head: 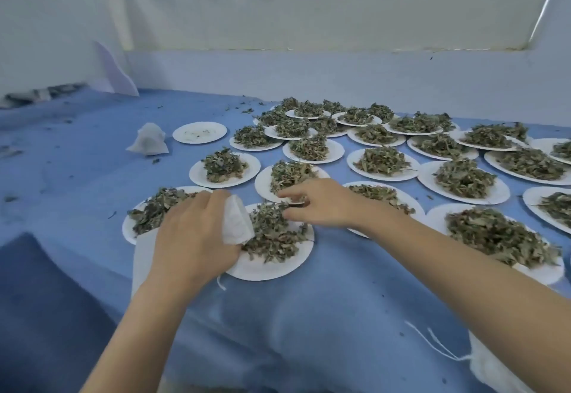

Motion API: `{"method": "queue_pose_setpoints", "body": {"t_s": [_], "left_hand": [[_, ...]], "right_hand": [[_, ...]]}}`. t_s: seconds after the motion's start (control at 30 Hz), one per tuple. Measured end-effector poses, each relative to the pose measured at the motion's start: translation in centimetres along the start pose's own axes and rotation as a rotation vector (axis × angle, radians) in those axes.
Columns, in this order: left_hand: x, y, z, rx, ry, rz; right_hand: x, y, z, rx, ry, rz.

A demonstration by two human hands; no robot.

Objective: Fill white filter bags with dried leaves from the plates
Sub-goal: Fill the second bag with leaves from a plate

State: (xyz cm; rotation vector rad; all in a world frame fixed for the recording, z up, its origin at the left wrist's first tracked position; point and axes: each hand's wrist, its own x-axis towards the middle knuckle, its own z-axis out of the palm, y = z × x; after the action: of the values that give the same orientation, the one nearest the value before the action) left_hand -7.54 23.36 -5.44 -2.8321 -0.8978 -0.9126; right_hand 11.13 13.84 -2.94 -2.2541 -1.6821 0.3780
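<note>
- At the near edge of the blue cloth (309, 315), I see my left hand (193, 238) curled round a white filter bag (236, 222), pinching its open mouth against the near plate (272, 264).
- The bag's mouth stands at the 9 o'clock side of that plate's dried leaves (275, 232), touching the heap; the rest of the bag trails under my palm toward 7 o'clock.
- My right hand (321, 204) lies on the heap from 3 o'clock, fingers loosely bent with the tips touching the leaves; I cannot tell whether any leaves are pinched between them.
- Around the near plate: a loaded plate (133, 229) at 9 o'clock, partly under my left hand, another at 12 o'clock (262, 182), and one at 3 o'clock (414, 204) crossed by my right forearm.
- Loaded plates run off toward 1 and 2 o'clock, overlapping; I count at least twenty, but the far ones blur together.
- One bare plate (199, 132) sits at 11 o'clock, with only crumbs.
- One filled bag (149, 141) lies just beside it, at its 9 o'clock.
- One more bag with a drawstring (491, 368) lies at the lower right, at 5 o'clock.
- Loose leaf bits (112, 215) dot the cloth.
</note>
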Motion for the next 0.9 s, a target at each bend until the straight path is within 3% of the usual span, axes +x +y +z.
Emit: {"method": "queue_pose_setpoints", "body": {"t_s": [0.2, 0.5, 0.77, 0.9], "left_hand": [[0.3, -1.8, 1.8, 0.027, -0.053, -0.026], [0.9, -1.3, 2.1, -0.008, -0.046, -0.057], [1.4, -1.2, 2.0, -0.03, -0.017, -0.041], [1.7, -0.4, 2.0, -0.039, 0.017, -0.044]], "right_hand": [[1.7, -0.5, 1.2, 0.05, -0.069, -0.073], [2.3, -0.6, 1.9, -0.001, 0.062, -0.143], [1.3, -0.8, -1.1, 0.095, 0.337, -0.245], [0.9, -1.6, -1.3, 0.091, 0.349, -0.279]]}}
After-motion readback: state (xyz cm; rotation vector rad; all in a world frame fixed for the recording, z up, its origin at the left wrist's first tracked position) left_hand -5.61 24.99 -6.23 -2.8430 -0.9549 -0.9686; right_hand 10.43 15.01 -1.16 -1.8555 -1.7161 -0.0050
